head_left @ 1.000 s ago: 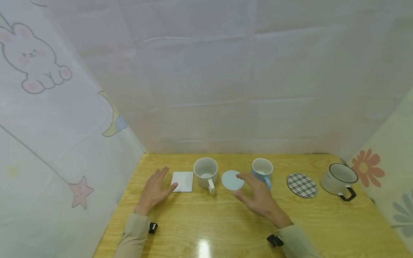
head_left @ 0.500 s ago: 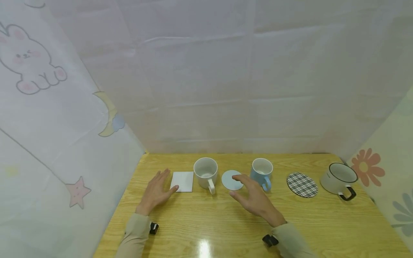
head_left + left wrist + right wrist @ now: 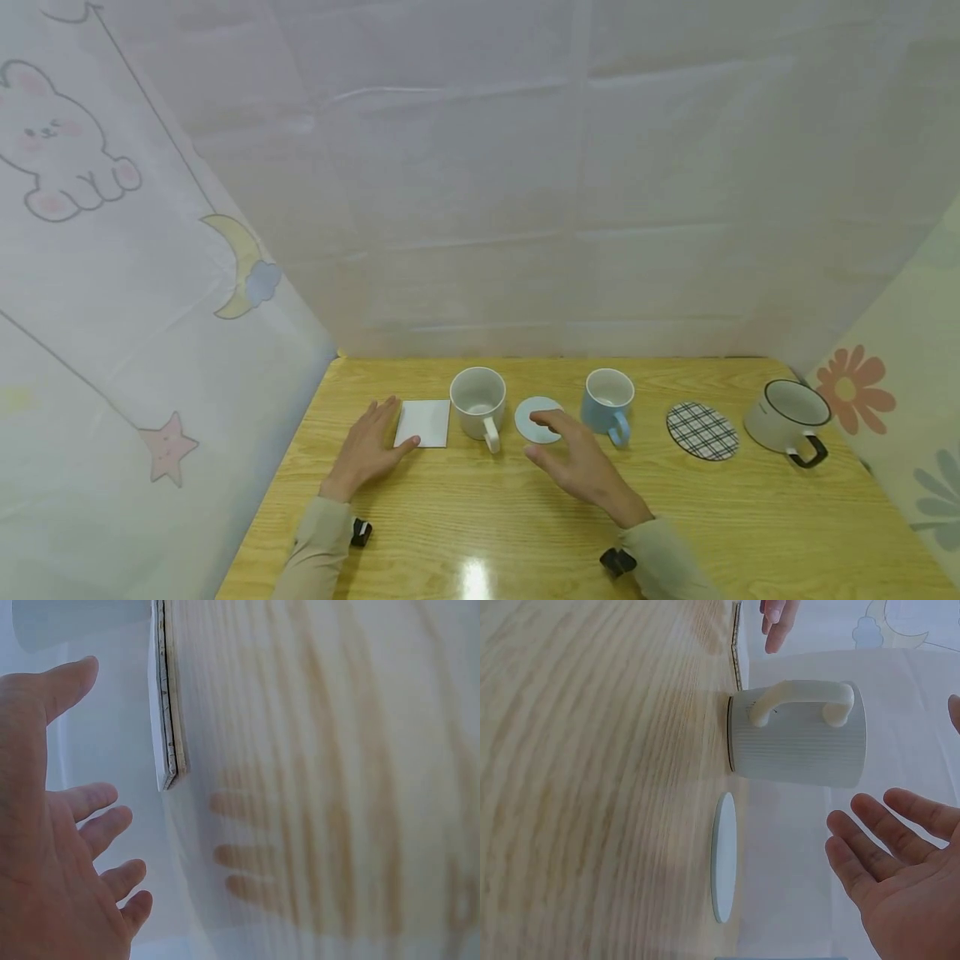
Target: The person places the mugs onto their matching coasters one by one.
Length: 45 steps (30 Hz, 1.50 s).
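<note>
My left hand point(image 3: 369, 446) hovers over the table's left side with its fingers extended, overlapping the corner of a white square coaster point(image 3: 426, 422) in the head view. The left wrist view shows a layered edge on that coaster point(image 3: 166, 712) and nothing in the hand's grasp. To its right stands a white ribbed mug point(image 3: 799, 742), handle toward me. My right hand point(image 3: 581, 462) is held above the table, thumb and fingers apart, partly covering a pale blue round coaster point(image 3: 531, 429). Just beyond that hand is a light blue mug point(image 3: 606, 410).
Farther right lies a round plaid coaster point(image 3: 702, 431). At the right end stands a white mug with a black rim and handle point(image 3: 780, 421). Pale printed sheets point(image 3: 480, 208) hang behind and beside the wooden table point(image 3: 450, 517).
My right hand has drifted left, away from the light blue mug and over the round coaster. My left hand has shifted slightly right. The mugs and coasters stay in place.
</note>
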Tool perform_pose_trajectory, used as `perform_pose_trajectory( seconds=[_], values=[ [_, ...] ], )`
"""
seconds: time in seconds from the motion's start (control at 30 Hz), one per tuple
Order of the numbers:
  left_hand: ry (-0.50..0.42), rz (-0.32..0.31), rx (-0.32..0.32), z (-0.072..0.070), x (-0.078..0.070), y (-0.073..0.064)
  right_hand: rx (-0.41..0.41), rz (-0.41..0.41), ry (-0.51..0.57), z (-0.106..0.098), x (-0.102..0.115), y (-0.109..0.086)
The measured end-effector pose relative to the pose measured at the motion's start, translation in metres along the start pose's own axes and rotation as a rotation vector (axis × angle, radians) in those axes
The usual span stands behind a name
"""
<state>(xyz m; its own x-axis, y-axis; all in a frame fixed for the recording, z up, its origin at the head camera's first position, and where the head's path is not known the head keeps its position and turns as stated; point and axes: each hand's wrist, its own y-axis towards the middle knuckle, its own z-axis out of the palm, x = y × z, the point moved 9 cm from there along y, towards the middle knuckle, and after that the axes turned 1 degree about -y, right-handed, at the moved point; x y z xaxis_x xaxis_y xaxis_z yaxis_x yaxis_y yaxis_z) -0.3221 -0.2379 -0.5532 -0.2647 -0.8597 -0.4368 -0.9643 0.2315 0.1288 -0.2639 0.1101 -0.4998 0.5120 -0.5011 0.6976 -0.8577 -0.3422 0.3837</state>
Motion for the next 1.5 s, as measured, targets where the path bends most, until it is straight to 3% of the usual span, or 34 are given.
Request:
perform_pose_trajectory(
  seconds=[0.2,0.43,0.6,0.9,1.23,1.5],
  values=[
    [-0.002,-0.021,0.028,0.004,0.003,0.001,0.015,0.013,0.014,0.008,0.0,-0.001],
    [0.007,-0.053,0.077,0.009,0.007,0.002,0.014,-0.027,0.034,0.017,0.005,-0.001],
    [0.013,-0.044,0.089,0.01,0.006,0.004,0.013,-0.02,0.047,0.022,0.005,0.0],
    [-0.013,-0.029,0.176,0.018,0.007,0.004,0.043,0.063,0.084,0.031,0.0,-0.002],
    [-0.04,-0.022,0.214,0.024,0.013,0.006,0.048,0.063,0.108,0.039,-0.001,0.0],
    [-0.073,0.031,0.206,0.023,0.007,0.006,0.062,0.089,0.148,0.046,0.0,0.003]
  ],
)
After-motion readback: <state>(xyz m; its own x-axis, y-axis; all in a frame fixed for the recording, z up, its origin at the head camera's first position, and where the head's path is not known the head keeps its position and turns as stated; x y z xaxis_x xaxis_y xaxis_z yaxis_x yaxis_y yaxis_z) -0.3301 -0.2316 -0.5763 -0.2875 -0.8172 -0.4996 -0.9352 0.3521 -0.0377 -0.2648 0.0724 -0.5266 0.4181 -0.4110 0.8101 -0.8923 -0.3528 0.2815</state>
